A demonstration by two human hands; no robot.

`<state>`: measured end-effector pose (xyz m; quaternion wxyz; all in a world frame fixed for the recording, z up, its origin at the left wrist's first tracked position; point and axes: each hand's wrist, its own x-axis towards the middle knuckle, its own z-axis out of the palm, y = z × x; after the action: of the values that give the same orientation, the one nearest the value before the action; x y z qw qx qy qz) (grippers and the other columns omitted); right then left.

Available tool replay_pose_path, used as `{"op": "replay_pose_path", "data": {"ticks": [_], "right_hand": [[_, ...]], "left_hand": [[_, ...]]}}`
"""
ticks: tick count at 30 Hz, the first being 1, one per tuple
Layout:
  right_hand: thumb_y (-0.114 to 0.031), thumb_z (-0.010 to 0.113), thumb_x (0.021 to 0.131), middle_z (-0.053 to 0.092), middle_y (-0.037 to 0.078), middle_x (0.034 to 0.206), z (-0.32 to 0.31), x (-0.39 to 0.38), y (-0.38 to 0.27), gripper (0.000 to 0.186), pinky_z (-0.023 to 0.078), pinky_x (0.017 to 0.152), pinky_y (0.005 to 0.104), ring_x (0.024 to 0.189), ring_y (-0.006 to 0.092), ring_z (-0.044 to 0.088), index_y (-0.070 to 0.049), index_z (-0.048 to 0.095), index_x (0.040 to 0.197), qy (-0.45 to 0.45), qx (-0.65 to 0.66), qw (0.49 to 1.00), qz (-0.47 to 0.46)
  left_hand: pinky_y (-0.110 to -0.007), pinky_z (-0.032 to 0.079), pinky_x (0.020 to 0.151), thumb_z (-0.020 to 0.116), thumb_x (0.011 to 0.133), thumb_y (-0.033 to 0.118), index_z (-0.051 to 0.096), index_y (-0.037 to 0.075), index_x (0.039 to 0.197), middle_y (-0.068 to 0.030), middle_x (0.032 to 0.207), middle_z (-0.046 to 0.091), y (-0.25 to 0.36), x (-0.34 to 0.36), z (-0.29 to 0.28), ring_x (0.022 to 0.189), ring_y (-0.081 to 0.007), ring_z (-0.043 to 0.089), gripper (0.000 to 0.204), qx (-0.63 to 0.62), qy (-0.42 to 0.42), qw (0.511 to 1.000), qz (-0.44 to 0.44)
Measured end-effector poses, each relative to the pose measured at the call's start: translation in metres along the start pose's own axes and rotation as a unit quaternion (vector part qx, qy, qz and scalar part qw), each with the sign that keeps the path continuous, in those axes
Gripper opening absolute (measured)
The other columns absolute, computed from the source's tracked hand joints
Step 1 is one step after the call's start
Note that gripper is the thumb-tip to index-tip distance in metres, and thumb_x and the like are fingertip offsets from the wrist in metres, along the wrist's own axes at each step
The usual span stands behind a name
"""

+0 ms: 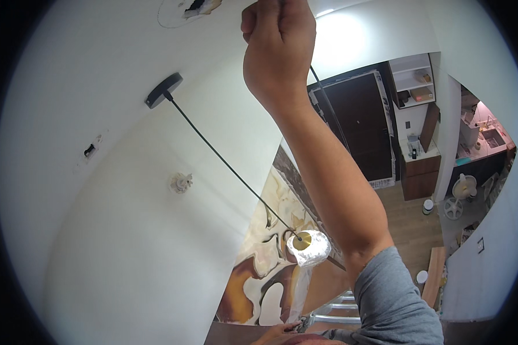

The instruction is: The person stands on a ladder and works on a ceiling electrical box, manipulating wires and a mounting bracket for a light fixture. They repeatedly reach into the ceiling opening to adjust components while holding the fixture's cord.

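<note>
My right hand [282, 37] is raised to the ceiling at the top of the view, its fingers curled into a closed grip; what they hold is hidden. A dark cord [323, 86] runs down behind that wrist. Left of it, a black round ceiling canopy [164, 91] carries a dark cord to a pendant lamp [319, 248] with a brass-coloured cap and a shiny clear wrapping. Low in the view, my left hand [282, 331] is closed beside the top of a metal ladder [336, 310]; its grip is small and partly hidden.
A ragged hole [203, 7] inside a pencilled circle and a smaller cutout [90, 150] mark the ceiling. A white round fitting [181, 183] is on the pale surface. Below are a dark door [360, 123], a wooden cabinet [423, 175], a fan [464, 187] and planks [435, 276].
</note>
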<state>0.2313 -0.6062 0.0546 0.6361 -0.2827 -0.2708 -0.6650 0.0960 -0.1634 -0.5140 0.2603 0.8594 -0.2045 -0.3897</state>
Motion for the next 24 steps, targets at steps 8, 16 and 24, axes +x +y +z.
{"op": "replay_pose_path", "data": {"ticks": [8, 16, 24], "right_hand": [[-0.019, 0.041, 0.113, 0.05, 0.001, 0.069, 0.008, 0.0, 0.003, 0.028, 0.036, 0.055, 0.0265, 0.062, 0.0082, 0.045, 0.002, 0.057, 0.105, 0.016, 0.007, 1.0, 0.004], [-0.019, 0.041, 0.113, 0.05, 0.002, 0.068, 0.013, -0.004, -0.004, 0.03, 0.037, 0.055, 0.0293, 0.061, 0.0095, 0.044, 0.003, 0.058, 0.102, 0.036, -0.054, 0.998, 0.01], [-0.021, 0.038, 0.112, 0.052, 0.007, 0.068, 0.012, -0.007, -0.033, 0.039, 0.041, 0.062, 0.0368, 0.062, 0.017, 0.047, 0.004, 0.06, 0.092, -0.003, -0.156, 0.986, 0.055]], "left_hand": [[-0.035, 0.054, 0.082, 0.07, 0.096, 0.03, 0.057, 0.024, 0.147, -0.0155, 0.102, 0.074, -0.004, 0.004, -0.003, 0.086, -0.023, 0.07, 0.053, 0.002, -0.004, 1.0, 0.005], [-0.034, 0.054, 0.083, 0.07, 0.097, 0.032, 0.057, 0.025, 0.147, -0.0158, 0.102, 0.074, -0.008, 0.002, -0.003, 0.087, -0.0223, 0.07, 0.053, 0.004, -0.004, 1.0, 0.009], [-0.033, 0.053, 0.084, 0.07, 0.097, 0.035, 0.057, 0.026, 0.147, -0.0161, 0.102, 0.074, -0.013, 0.006, -0.003, 0.088, -0.0215, 0.07, 0.053, 0.005, -0.01, 1.0, 0.018]]}}
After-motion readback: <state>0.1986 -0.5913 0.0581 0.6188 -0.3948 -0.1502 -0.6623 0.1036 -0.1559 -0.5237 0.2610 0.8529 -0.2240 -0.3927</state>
